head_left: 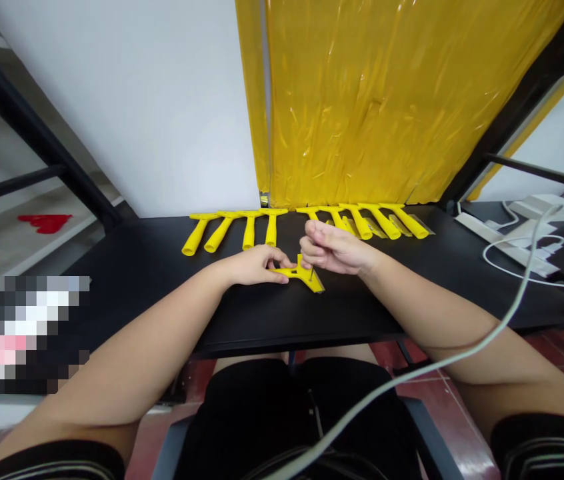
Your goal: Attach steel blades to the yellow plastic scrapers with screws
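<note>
A yellow scraper (309, 280) with a blade along its wide head lies on the black table, its head pointing right. My left hand (257, 265) is closed around its handle and presses it near the tabletop. Above the scraper's head, my right hand (335, 248) makes a fist around a screwdriver (311, 274). Only the thin shaft shows, pointing down onto the head; the fingers hide the handle. Whether the tip sits in a screw is too small to tell.
Several yellow scraper handles (219, 233) lie in a row at the back left. Further right, several yellow scrapers (382, 221) show clear blade edges. White power strips (507, 243) lie at the right. A pale cable (412, 375) crosses in front of my right arm.
</note>
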`<move>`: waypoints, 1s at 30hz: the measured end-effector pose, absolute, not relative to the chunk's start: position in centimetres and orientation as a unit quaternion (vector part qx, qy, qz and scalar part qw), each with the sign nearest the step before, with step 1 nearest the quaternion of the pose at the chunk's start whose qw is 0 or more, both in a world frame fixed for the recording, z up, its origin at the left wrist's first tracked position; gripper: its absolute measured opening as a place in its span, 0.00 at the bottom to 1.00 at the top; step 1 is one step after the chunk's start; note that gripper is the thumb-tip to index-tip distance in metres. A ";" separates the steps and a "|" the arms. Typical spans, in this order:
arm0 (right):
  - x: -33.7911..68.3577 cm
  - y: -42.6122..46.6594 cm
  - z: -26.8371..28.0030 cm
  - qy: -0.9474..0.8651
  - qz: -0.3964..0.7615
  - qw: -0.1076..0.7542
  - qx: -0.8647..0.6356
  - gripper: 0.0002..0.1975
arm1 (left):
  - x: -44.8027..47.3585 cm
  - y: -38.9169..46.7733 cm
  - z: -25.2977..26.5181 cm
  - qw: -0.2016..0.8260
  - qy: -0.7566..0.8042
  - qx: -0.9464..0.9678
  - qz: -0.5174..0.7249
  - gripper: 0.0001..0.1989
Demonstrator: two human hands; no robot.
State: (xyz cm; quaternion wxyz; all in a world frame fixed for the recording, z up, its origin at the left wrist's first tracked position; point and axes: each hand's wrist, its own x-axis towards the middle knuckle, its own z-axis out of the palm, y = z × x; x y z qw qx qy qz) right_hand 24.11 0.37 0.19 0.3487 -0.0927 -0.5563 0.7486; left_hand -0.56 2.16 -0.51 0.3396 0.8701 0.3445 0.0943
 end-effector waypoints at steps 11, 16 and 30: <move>23.2 -0.8 0.5 -0.583 0.736 0.330 -0.092 0.18 | -0.5 2.0 -0.1 0.334 0.346 0.872 0.088 0.21; 24.1 -0.3 0.7 -0.588 0.727 0.343 -0.094 0.19 | -0.7 1.9 -0.1 0.338 0.353 0.868 0.081 0.24; 23.7 -0.2 0.7 -0.575 0.729 0.356 -0.104 0.18 | -0.7 2.0 -0.1 0.332 0.351 0.872 0.082 0.24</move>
